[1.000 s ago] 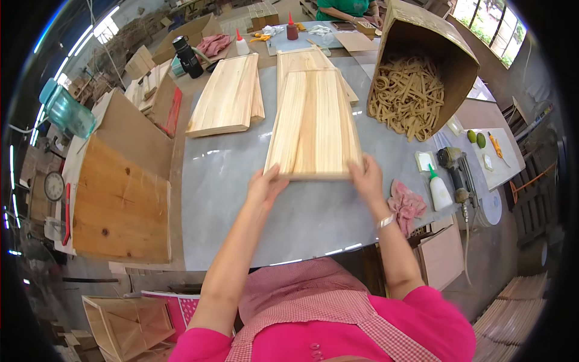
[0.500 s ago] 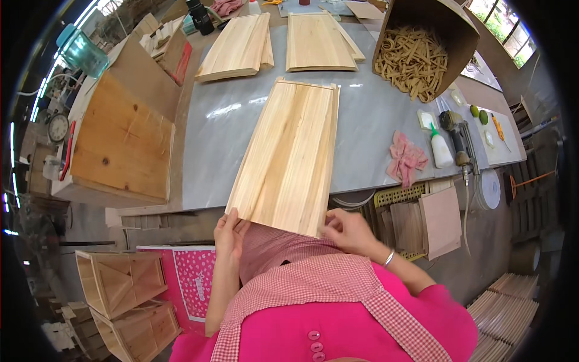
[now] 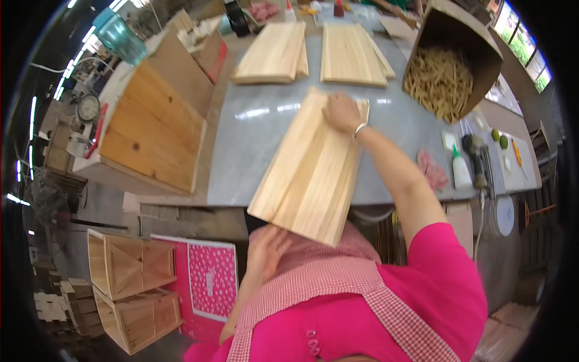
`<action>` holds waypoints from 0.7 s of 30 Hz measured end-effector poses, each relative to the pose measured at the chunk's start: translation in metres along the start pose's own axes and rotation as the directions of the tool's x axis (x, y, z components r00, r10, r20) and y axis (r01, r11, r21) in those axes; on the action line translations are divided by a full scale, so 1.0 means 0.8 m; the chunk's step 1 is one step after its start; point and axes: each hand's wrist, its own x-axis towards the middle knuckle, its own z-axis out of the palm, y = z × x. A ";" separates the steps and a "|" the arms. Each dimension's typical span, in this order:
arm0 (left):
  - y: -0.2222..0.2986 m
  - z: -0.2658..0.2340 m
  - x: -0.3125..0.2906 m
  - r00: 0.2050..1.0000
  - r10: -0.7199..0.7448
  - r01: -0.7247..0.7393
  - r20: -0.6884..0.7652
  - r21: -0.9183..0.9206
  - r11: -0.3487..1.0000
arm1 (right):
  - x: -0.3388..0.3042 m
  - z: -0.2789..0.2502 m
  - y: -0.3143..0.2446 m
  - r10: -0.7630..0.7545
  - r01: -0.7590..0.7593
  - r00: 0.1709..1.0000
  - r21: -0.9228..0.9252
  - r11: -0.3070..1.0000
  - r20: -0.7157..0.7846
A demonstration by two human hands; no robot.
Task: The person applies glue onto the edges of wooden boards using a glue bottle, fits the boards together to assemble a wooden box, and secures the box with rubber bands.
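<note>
A tapered wooden panel (image 3: 307, 175) of pale, streaked boards lies aslant on the grey tabletop (image 3: 241, 145), its wide near end jutting past the table's front edge. My right hand (image 3: 342, 113) is over the panel's narrow far end, its fingers curled closed; what they hold, if anything, is hidden. Just below the near edge is my left hand (image 3: 267, 248), fingers apart and slightly blurred, the tips close to the wood. Whether they touch it I cannot tell. Two more stacks of similar panels, a left stack (image 3: 271, 51) and a right stack (image 3: 353, 54), lie farther back.
At the right are a tipped box (image 3: 482, 60) of tan bands, a pink cloth (image 3: 432, 170), a white glue bottle (image 3: 461, 172) and an air tool (image 3: 475, 158). A large wooden box (image 3: 148, 130) stands left. Wooden crates (image 3: 139, 265) sit lower left.
My right hand has gone from the panel's near right corner to its far end. The left hand has let go of the near left corner and dropped slightly below the edge. The view has shifted.
</note>
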 end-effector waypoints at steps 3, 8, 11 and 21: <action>-0.007 0.005 -0.019 1.000 0.001 0.000 0.014 -0.027 1.000 | 0.010 0.005 -0.020 0.046 -0.046 0.999 0.006 0.999 0.026; -0.013 0.002 -0.009 0.999 -0.022 0.019 0.047 0.052 0.998 | 0.023 0.000 -0.027 0.048 -0.051 0.996 0.046 0.998 0.076; -0.015 -0.014 -0.017 0.998 0.044 -0.040 0.055 -0.069 0.997 | 0.013 -0.031 -0.061 -0.009 0.017 0.999 0.154 0.988 -0.051; 0.039 0.030 -0.065 0.534 0.839 -0.697 0.105 0.616 0.366 | -0.009 -0.107 -0.079 0.067 0.396 0.798 0.605 0.690 -0.599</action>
